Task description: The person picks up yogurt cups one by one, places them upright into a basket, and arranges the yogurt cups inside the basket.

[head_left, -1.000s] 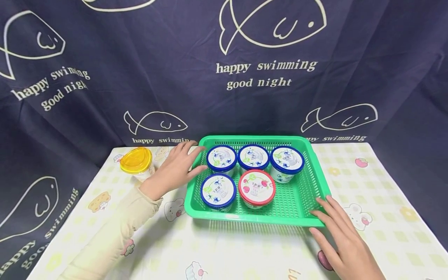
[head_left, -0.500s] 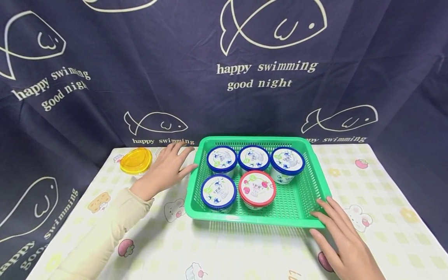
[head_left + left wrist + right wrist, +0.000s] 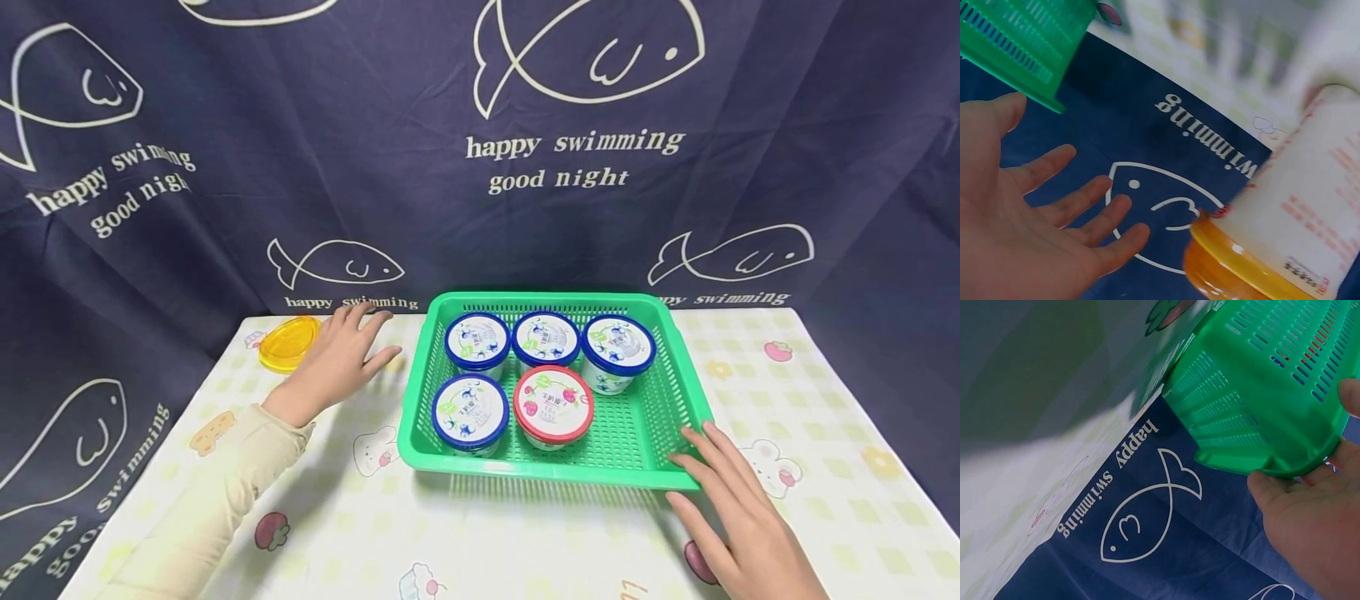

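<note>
My left hand (image 3: 330,358) is spread with nothing in it, between the green basket and a white cup with a yellow lid (image 3: 287,342). In the head view the hand hides most of that cup; in the left wrist view its printed white side (image 3: 1310,200) shows beside my fingers, apart from them. My right hand (image 3: 750,517) grips the near right corner of the green plastic basket (image 3: 555,473), fingers over the rim and thumb outside the front wall. Inside the basket stand several blue-lidded tubs (image 3: 470,410) with blueberry pictures and one red-lidded tub (image 3: 553,404) with strawberries.
A pale tablecloth (image 3: 525,542) with printed cartoon figures covers the table. Behind its far edge hangs a dark blue curtain (image 3: 420,167) with white fish and lettering. The basket's far rim stands close to that curtain.
My left hand has drawn away from the basket's left rim and moved left, towards the yellow-lidded cup, now covering more of it. The right hand and basket stay in place.
</note>
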`<state>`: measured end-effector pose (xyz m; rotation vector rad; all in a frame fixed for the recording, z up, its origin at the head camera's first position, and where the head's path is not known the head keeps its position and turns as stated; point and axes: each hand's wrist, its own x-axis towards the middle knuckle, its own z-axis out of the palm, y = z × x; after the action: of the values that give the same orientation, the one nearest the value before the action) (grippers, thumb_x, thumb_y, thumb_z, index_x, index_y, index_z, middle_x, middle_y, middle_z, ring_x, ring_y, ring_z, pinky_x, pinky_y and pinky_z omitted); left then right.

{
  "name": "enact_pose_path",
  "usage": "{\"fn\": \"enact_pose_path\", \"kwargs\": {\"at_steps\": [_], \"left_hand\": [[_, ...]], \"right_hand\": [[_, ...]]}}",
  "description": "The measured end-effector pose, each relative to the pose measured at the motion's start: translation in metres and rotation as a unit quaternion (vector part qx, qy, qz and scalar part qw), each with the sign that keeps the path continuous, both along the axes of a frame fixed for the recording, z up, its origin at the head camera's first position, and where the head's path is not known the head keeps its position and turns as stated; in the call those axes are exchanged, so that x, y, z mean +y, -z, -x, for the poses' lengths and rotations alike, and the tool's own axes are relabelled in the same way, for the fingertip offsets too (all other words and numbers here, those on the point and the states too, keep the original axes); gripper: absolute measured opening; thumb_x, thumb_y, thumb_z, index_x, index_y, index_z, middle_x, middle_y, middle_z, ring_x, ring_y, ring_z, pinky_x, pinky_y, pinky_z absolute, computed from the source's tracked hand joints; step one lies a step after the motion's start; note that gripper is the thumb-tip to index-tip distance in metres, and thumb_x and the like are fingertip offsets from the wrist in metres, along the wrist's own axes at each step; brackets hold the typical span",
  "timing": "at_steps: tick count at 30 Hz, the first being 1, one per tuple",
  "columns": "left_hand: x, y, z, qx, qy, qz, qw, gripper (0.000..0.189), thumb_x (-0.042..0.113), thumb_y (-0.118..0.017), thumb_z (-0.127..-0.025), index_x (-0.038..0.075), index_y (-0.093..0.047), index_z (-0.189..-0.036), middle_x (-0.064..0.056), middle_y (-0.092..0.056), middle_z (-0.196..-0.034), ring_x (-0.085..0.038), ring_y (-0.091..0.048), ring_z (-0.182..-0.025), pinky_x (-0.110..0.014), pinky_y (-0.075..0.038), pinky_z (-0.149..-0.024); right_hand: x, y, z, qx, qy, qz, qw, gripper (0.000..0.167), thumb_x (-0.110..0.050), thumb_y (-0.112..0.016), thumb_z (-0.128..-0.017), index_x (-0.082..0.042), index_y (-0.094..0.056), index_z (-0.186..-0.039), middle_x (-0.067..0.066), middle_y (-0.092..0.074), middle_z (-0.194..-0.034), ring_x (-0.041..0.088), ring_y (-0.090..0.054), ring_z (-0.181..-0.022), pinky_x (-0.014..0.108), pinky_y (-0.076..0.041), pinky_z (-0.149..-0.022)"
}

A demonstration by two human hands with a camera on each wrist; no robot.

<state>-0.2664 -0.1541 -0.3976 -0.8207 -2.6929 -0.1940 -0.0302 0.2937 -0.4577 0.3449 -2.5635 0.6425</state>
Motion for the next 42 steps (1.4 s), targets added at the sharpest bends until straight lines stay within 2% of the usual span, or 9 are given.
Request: {"fn": "enact_pose_path", "kwargs": {"at_steps": [18, 24, 33, 42], "left_hand": [[-0.027, 0.009, 0.006, 0.005, -0.039, 0.0, 0.9992, 0.055, 0.039, -0.065, -0.095, 0.004, -0.053, -0.135, -0.029, -0.047, -0.138, -0.052, -0.038, -0.127, -0.065, -0.03, -0.105], [-0.035, 0.01, 0.006, 0.011, -0.04, 0.004, 0.9991, 0.055, 0.04, -0.064, -0.095, 0.004, -0.053, -0.135, -0.03, -0.046, -0.138, -0.052, -0.039, -0.126, -0.067, -0.028, -0.106], [-0.06, 0.01, 0.003, 0.021, -0.054, -0.004, 0.9983, 0.051, 0.033, -0.066, -0.095, 0.004, -0.053, -0.133, -0.031, -0.044, -0.137, -0.051, -0.038, -0.126, -0.067, -0.032, -0.098], [-0.066, 0.012, 0.002, 0.045, -0.035, -0.016, 0.9982, 0.049, 0.024, -0.071, -0.09, 0.001, -0.055, -0.129, -0.033, -0.045, -0.135, -0.051, -0.041, -0.123, -0.065, -0.043, -0.09]], "right_hand": [[0.001, 0.0, 0.001, -0.003, -0.001, -0.004, 1.0, 0.046, -0.014, -0.078, -0.084, -0.013, -0.062, -0.127, 0.006, -0.045, -0.151, 0.028, -0.023, -0.149, 0.017, -0.008, -0.118], [0.0, 0.0, 0.001, 0.001, -0.002, -0.004, 1.0, 0.047, -0.012, -0.079, -0.082, -0.012, -0.062, -0.126, 0.006, -0.045, -0.151, 0.029, -0.024, -0.149, 0.017, -0.008, -0.118], [0.001, 0.001, 0.002, 0.003, -0.007, -0.006, 1.0, 0.046, -0.014, -0.079, -0.084, -0.014, -0.062, -0.126, 0.006, -0.045, -0.151, 0.029, -0.024, -0.149, 0.017, -0.009, -0.118], [0.001, 0.001, 0.001, -0.004, -0.005, -0.005, 1.0, 0.048, -0.012, -0.079, -0.083, -0.013, -0.061, -0.128, 0.006, -0.045, -0.151, 0.029, -0.023, -0.149, 0.017, -0.008, -0.118]]}}
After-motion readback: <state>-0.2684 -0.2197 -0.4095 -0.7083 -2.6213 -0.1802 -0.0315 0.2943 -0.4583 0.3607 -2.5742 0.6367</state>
